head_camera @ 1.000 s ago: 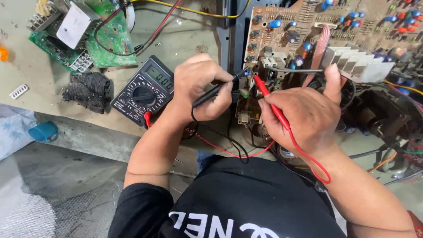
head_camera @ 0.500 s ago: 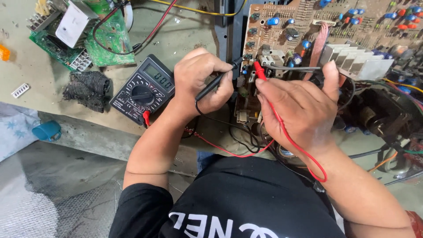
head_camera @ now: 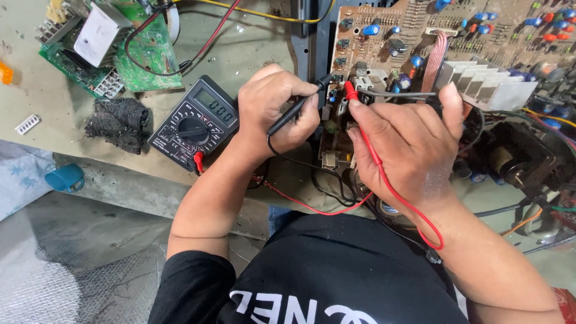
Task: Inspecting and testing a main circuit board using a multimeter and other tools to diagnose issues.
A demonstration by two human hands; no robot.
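At the middle of the bench: two probes are held against the near left edge of a brown circuit board (head_camera: pixel 414 36).
Left hand (head_camera: pixel 279 108): the fingers are curled closed around the black probe (head_camera: pixel 297 108), which is held like a pen; its tip is pointed right, to the board edge.
Right hand (head_camera: pixel 408 144): the red probe (head_camera: pixel 360 117) is pinched between thumb and fingers, the tip is directed up to the same edge, just beside the black tip; the other fingers are bent loosely.
Red lead (head_camera: pixel 414 213): it is laid over the back of the right hand and looped down near the wrist.
Multimeter (head_camera: pixel 195 123): it is lying on the bench, just left of the left hand, dial and display facing up.
Black cloth (head_camera: pixel 117 123): it is placed left of the multimeter.
Green circuit board (head_camera: pixel 144 60): it is seen far left, well apart from the hands.
Heat sink (head_camera: pixel 492 84): a silver finned block is mounted on the brown board, right of the probes.
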